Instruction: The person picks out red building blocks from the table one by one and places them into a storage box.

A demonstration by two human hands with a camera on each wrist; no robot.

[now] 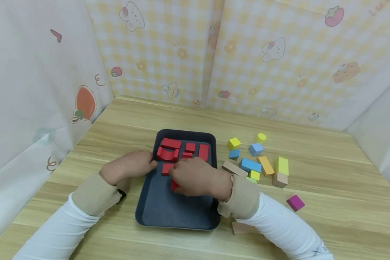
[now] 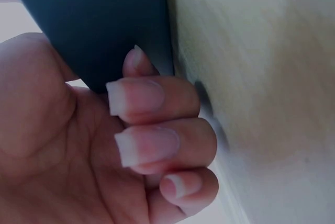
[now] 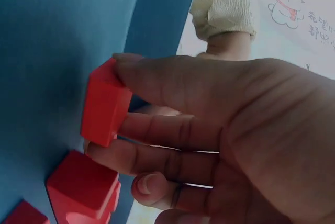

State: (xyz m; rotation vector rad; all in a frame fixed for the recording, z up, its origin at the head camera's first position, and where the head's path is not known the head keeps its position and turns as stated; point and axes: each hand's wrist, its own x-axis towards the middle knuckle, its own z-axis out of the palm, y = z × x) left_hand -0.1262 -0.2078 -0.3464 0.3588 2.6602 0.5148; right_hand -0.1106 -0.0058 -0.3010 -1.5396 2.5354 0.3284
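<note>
A dark blue-grey tray point(image 1: 178, 218) stands on the table with several red blocks in its far half. Among them are a long red block point(image 1: 170, 143), a red block with a curved cut-out point(image 1: 167, 155) and a small red block point(image 1: 167, 169). My right hand point(image 1: 199, 177) is over the tray, pinching a red rectangular block point(image 3: 102, 106) between thumb and fingers; another red block point(image 3: 84, 185) lies close by in the right wrist view. At the tray's left rim, my left hand point(image 1: 128, 167) grips the edge, its fingers point(image 2: 157, 143) curled beneath.
Right of the tray lie several loose blocks, including a blue block point(image 1: 250, 165), an orange block point(image 1: 265, 165) and a yellow cylinder point(image 1: 261, 138). A magenta block point(image 1: 295, 203) sits apart, nearer the front. Partly under the right forearm is a wooden block point(image 1: 242, 228).
</note>
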